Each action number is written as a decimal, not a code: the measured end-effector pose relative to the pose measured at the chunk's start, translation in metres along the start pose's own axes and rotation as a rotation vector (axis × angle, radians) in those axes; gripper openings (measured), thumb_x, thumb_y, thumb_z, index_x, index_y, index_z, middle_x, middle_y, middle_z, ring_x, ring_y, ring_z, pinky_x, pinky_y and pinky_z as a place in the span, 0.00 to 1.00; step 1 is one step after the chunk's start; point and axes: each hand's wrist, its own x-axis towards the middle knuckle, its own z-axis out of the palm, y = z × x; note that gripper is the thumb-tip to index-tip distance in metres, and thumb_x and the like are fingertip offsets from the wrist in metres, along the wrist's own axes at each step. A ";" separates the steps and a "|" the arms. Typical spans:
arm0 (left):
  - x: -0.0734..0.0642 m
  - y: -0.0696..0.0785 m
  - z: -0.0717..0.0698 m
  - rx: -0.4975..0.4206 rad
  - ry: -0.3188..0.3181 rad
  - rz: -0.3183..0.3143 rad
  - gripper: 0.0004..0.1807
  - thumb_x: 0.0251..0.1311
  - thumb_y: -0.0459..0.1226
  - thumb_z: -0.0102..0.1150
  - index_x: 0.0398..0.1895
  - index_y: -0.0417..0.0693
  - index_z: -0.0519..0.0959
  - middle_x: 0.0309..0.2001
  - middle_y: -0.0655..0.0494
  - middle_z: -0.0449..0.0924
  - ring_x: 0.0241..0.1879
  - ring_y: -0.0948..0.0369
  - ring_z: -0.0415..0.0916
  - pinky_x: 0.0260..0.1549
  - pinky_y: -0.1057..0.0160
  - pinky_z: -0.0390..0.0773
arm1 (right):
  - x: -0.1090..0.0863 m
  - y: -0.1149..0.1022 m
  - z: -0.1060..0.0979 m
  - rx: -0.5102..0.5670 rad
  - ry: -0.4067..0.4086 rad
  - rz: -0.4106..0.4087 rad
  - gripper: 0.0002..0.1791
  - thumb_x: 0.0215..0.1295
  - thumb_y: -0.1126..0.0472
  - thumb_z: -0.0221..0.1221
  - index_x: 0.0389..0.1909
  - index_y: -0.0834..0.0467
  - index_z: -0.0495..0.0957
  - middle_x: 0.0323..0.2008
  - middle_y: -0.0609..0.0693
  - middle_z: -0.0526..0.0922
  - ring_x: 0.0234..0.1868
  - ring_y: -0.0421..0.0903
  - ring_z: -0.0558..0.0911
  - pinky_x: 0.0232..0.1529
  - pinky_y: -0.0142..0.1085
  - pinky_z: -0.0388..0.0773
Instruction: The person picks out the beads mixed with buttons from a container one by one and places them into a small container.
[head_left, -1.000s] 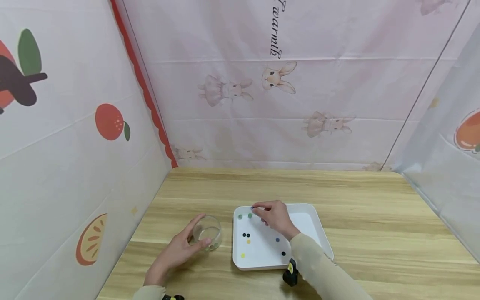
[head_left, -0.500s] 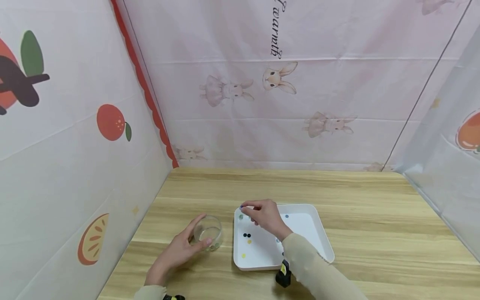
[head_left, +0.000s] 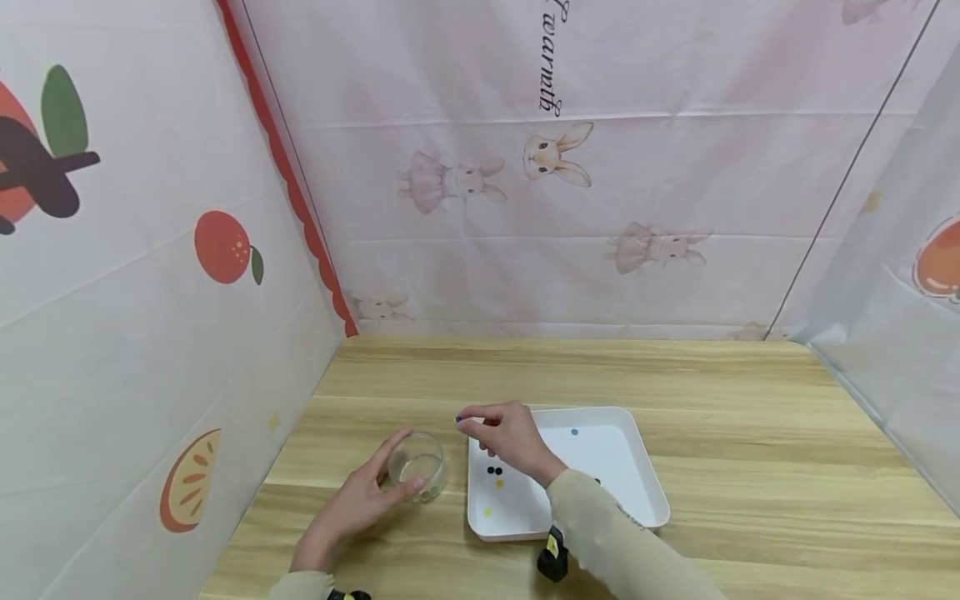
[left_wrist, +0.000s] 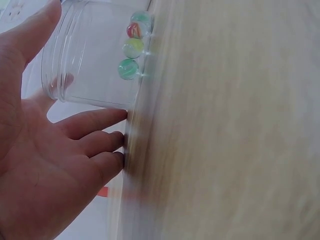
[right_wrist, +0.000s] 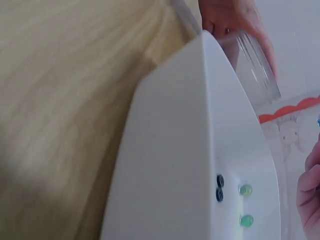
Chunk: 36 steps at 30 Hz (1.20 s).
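Observation:
My left hand [head_left: 358, 498] grips a clear round jar [head_left: 408, 450] standing on the table, its thumb and index finger round the sides. Several glass marbles [left_wrist: 128, 69], green, red and yellowish, lie on the jar's bottom in the left wrist view. Between thumb and index finger, my right hand [head_left: 513, 435] pinches a small blue marble [head_left: 459, 419] just beyond the left wall of a white tray [head_left: 655, 479], to the right of the jar. Green marbles [right_wrist: 245, 190] rest inside the tray, partly hidden from the head view by the right hand.
Two small black discs [head_left: 494, 471], yellow pieces [head_left: 487, 512] and a blue piece [head_left: 574, 432] lie in the tray. Wood-grain table [head_left: 750, 450] surrounds it. Printed cloth walls [head_left: 480, 275] stand at the back and both sides.
My right hand has moved left with the blue marble, from above the tray's back left part to past its left wall. The left hand and jar have stayed put.

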 end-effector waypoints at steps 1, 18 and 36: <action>0.000 0.000 0.000 0.003 0.000 -0.001 0.43 0.70 0.53 0.66 0.82 0.80 0.54 0.77 0.27 0.63 0.74 0.31 0.66 0.68 0.27 0.69 | 0.000 -0.001 0.002 -0.006 -0.004 -0.002 0.14 0.72 0.50 0.68 0.51 0.53 0.91 0.18 0.48 0.79 0.18 0.38 0.74 0.18 0.29 0.66; 0.000 -0.001 0.001 0.009 -0.006 0.010 0.43 0.71 0.53 0.65 0.82 0.81 0.52 0.76 0.28 0.64 0.73 0.32 0.67 0.66 0.27 0.71 | -0.003 -0.008 0.030 0.059 -0.089 -0.066 0.14 0.73 0.54 0.67 0.52 0.57 0.90 0.20 0.66 0.80 0.17 0.37 0.71 0.19 0.27 0.66; 0.000 0.001 0.000 0.003 -0.007 -0.013 0.43 0.71 0.55 0.65 0.83 0.79 0.53 0.78 0.31 0.63 0.74 0.33 0.67 0.66 0.27 0.70 | -0.004 -0.006 0.047 -0.016 -0.115 -0.087 0.14 0.72 0.54 0.67 0.51 0.57 0.90 0.18 0.63 0.81 0.15 0.34 0.70 0.17 0.26 0.64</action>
